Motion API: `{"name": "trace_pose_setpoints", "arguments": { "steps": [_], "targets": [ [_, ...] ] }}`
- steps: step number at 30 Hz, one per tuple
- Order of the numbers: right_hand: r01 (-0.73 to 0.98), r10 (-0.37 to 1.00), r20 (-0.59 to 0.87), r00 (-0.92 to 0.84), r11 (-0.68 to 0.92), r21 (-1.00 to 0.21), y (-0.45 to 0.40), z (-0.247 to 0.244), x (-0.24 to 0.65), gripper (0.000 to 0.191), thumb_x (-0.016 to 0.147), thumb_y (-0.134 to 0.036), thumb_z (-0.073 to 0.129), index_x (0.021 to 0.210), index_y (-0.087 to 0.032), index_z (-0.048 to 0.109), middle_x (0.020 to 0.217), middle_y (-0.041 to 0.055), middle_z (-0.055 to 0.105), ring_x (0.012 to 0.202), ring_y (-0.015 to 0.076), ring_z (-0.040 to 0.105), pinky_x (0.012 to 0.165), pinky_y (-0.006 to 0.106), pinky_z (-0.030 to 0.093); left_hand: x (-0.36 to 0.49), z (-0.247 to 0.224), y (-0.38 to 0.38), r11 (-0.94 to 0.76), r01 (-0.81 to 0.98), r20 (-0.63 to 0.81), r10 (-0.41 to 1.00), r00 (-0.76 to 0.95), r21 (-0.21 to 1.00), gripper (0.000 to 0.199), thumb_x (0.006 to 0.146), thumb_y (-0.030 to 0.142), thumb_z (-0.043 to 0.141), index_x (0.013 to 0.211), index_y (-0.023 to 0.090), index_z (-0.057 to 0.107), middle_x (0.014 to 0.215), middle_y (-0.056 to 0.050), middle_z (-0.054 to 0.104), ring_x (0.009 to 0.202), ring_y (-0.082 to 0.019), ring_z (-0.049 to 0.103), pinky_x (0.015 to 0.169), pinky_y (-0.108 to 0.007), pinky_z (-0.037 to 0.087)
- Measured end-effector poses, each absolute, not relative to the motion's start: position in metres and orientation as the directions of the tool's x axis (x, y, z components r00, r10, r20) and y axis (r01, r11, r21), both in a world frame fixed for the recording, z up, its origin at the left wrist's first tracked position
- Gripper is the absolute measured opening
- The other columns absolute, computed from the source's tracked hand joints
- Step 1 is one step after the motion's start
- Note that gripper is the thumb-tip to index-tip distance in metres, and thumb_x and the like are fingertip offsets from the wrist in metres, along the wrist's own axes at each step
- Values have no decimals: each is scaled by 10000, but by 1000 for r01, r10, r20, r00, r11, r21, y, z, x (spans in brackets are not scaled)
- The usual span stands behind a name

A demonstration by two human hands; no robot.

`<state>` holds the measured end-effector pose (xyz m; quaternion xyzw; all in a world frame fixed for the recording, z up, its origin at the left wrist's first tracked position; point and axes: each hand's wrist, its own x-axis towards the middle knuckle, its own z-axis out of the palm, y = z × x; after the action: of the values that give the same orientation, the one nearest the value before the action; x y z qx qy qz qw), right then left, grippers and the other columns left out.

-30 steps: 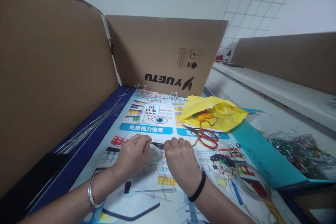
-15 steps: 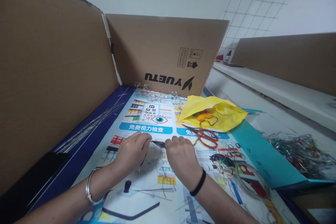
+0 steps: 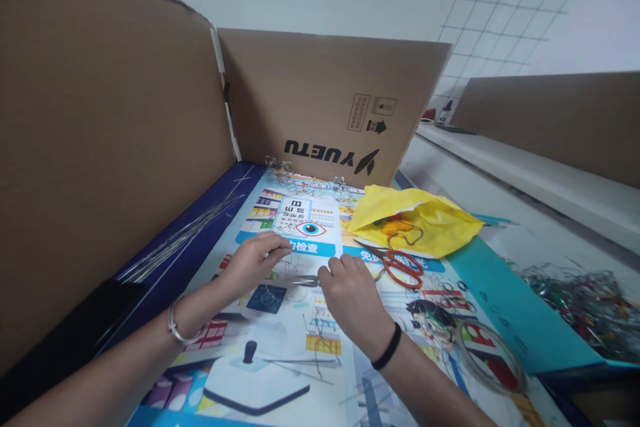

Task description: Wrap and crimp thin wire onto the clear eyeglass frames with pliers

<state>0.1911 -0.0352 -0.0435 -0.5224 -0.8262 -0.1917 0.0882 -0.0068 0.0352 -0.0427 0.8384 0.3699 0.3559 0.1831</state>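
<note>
My right hand (image 3: 353, 297) is wrapped round a pair of pliers (image 3: 306, 281), whose slim metal jaws point left. My left hand (image 3: 257, 259) is closed in a pinch, up and to the left of the jaw tips and apart from them. Whatever lies between its fingertips is too fine to make out. Thin loose wires (image 3: 315, 340) lie on the printed sheet below the hands. Beyond my right hand rest orange-handled scissors (image 3: 404, 269), against the front of a yellow bag (image 3: 440, 213) with orange and red thread inside.
Long straight wires (image 3: 183, 233) lie along the left edge. Clusters of bent wire (image 3: 280, 167) sit by the cardboard panel (image 3: 320, 93). At right are a roll of clear tape (image 3: 490, 357) and a tangled wire heap (image 3: 585, 307) beyond a turquoise flap (image 3: 520, 320).
My left hand has drawn away from the pliers, up and to the left. The pliers' jaws now show more plainly in my right hand. The whole view has shifted slightly.
</note>
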Motion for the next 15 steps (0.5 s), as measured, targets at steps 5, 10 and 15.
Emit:
{"name": "trace_pose_setpoints", "arguments": {
  "steps": [5,10,15],
  "targets": [
    [827,781,310,-542,430,361,-37,-29,175,74,787,-106,533,746,-147,581,711,60,524,727,213,434,626,347,270,-3,-40,28,-663,472,404,738,540,580,158,851,213,482,794,182,625,803,-16,645,770,-142,581,711,-244,442],
    [788,802,207,-560,439,432,-37,-20,151,125,776,-82,507,757,-101,628,719,104,551,741,249,470,619,379,299,-5,-35,27,-664,452,389,731,561,596,164,856,200,468,807,179,623,806,-17,636,768,-140,576,709,-244,432],
    [833,882,135,-452,364,416,-32,-26,127,187,780,-54,469,845,-52,644,749,152,574,746,258,486,605,383,315,-4,-40,31,-622,487,392,774,497,613,166,840,188,476,735,168,602,736,-4,621,719,-137,562,662,-234,416]
  ]
}}
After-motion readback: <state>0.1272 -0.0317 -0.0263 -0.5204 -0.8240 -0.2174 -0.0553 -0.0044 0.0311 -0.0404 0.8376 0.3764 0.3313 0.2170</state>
